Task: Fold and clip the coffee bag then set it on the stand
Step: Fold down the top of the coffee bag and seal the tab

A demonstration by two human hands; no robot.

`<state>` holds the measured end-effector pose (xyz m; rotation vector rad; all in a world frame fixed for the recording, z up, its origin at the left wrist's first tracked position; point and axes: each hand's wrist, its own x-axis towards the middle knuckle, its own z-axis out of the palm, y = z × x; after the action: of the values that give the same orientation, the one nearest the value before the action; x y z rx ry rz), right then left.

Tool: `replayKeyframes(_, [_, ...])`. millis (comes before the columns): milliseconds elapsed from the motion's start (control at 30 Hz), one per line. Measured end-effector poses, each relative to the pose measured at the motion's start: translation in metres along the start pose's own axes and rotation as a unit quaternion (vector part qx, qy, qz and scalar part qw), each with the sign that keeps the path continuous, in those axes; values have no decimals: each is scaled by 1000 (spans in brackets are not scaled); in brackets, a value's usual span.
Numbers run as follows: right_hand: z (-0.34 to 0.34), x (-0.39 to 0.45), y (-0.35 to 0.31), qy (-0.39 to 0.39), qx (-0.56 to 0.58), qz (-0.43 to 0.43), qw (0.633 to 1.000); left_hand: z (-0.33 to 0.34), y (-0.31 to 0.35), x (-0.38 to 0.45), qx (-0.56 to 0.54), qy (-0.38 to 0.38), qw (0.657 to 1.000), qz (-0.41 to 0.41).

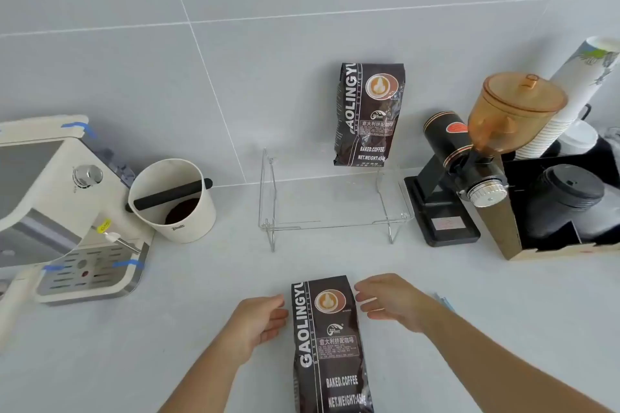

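Note:
A dark brown coffee bag (330, 342) lies flat on the white counter near the front edge, its top pointing away from me. My left hand (256, 325) hovers just left of the bag's top corner, fingers apart, holding nothing. My right hand (391, 300) hovers just right of the top corner, fingers spread and empty. A clear acrylic stand (330, 211) sits farther back against the wall. A second, identical coffee bag (367, 114) stands upright on the stand's rear right part. A pale blue object (444, 301) peeks out behind my right wrist, mostly hidden.
A cream espresso machine (57, 204) fills the left side. Next to it stands a white knock box (174, 201) with a black bar. At right are a black grinder (469, 171) with an amber hopper, a paper cup stack (570, 100), and a box of black lids (567, 198).

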<state>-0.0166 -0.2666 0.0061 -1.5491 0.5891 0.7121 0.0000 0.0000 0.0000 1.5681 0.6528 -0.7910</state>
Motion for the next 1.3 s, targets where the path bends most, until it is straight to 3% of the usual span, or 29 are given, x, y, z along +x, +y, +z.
replayKeyframes(167, [15,8,0,13,-31,16,999,11,5,8,23,9,1000,1])
replayKeyframes(433, [27,11,2,44,17,0,999,21,7,12,9,12,1000,4])
replayKeyframes(800, [39,2,2,161,-5,-68,985,17,4,5,17,7,998,58])
replayKeyframes(1300, [41,-70,-27,199,5,-229,953,16,25,-53,-32,10,967,252])
